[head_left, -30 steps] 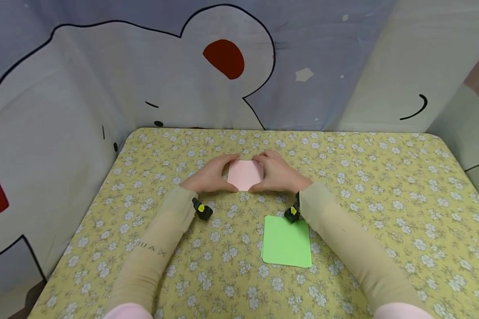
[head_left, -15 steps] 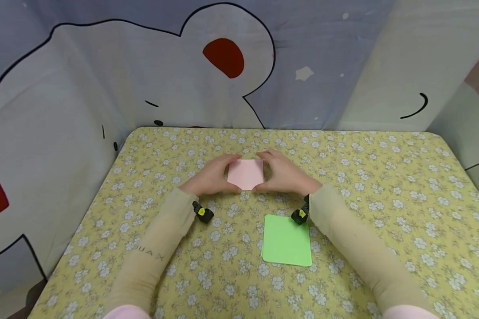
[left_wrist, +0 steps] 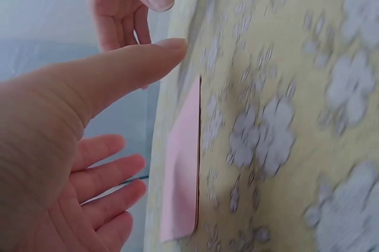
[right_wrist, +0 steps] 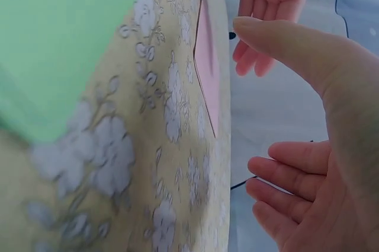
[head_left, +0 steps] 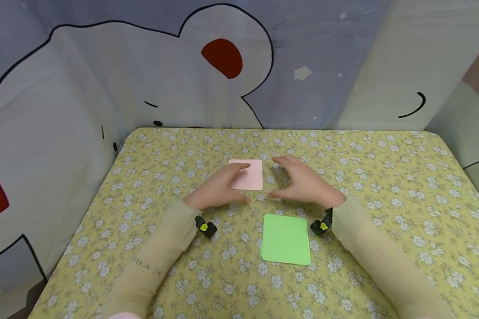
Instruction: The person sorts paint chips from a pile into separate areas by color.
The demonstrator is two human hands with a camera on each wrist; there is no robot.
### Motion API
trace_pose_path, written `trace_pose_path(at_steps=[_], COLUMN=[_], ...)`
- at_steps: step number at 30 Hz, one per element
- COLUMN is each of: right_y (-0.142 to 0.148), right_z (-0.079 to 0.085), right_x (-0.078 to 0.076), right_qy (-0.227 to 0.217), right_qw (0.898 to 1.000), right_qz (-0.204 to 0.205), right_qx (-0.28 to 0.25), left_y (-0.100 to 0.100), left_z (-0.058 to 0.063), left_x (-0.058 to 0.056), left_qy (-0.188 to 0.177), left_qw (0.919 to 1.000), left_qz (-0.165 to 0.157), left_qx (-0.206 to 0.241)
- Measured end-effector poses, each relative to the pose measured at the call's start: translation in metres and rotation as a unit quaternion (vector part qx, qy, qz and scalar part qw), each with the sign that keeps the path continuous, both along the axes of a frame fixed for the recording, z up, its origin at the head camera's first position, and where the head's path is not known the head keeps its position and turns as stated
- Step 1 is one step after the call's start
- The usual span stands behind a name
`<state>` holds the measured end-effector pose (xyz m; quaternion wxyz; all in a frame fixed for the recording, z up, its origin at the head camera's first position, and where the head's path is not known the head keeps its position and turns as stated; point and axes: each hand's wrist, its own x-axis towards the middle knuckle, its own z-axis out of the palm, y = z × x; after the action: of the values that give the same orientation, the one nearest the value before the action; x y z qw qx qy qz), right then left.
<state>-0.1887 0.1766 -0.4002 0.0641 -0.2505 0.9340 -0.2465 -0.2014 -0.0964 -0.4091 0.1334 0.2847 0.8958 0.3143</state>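
A pink square card stack (head_left: 250, 177) with rounded corners lies flat toward the back of the table. My left hand (head_left: 219, 188) hovers over its left side, thumb and fingers spread apart and holding nothing. In the left wrist view the pink cards (left_wrist: 182, 169) lie beyond the raised thumb, away from the fingers. To the right of the pink cards is my right hand (head_left: 303, 181), also spread and free of anything. A larger green square card stack (head_left: 285, 239) lies nearer to me, just left of the right wrist.
A yellow flowered cloth (head_left: 383, 186) covers the table. Printed fabric curtains (head_left: 303, 57) stand behind it and along both sides. Each wrist wears a small black camera (head_left: 206, 227) over the sleeve.
Both hands have come off the pink cards' edges and drawn back toward me, the right one also moving right. The pink and green cards stay in place.
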Motion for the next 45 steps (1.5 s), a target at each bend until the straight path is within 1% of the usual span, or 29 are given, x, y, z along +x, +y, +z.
trace_pose_path(at_steps=[3, 12, 17, 22, 26, 34, 41, 45], right_y=[0.007, 0.024, 0.032, 0.037, 0.04, 0.048, 0.051, 0.051], right_z=[0.001, 0.003, 0.001, 0.002, 0.002, -0.002, -0.008, -0.012], right_x=[0.006, 0.027, 0.042, 0.057, 0.066, 0.081, 0.093, 0.101], right_qy=[0.012, 0.027, 0.041, 0.059, 0.068, 0.061, 0.064, 0.062], right_qw=[1.0, 1.0, 0.999, 0.998, 0.997, 0.998, 0.998, 0.998], right_qz=[0.002, 0.007, 0.009, 0.012, 0.017, 0.012, 0.015, 0.02], right_qx=[-0.001, -0.005, 0.002, 0.014, 0.014, 0.013, 0.01, 0.004], left_y=[0.003, 0.012, 0.016, 0.019, 0.022, 0.029, 0.035, 0.038], left_z=[0.001, 0.002, 0.002, 0.002, 0.002, -0.004, -0.002, -0.002], left_x=[0.007, 0.027, 0.038, 0.047, 0.053, 0.065, 0.079, 0.085], left_qy=[-0.004, 0.0, 0.005, 0.024, 0.025, 0.029, 0.035, 0.047], left_qw=[1.0, 0.9997, 0.9991, 0.9974, 0.9967, 0.9945, 0.9913, 0.9884], left_qz=[-0.004, -0.022, -0.04, -0.067, -0.077, -0.1, -0.123, -0.141], left_qx=[0.005, 0.009, 0.013, 0.005, 0.009, -0.006, -0.031, -0.033])
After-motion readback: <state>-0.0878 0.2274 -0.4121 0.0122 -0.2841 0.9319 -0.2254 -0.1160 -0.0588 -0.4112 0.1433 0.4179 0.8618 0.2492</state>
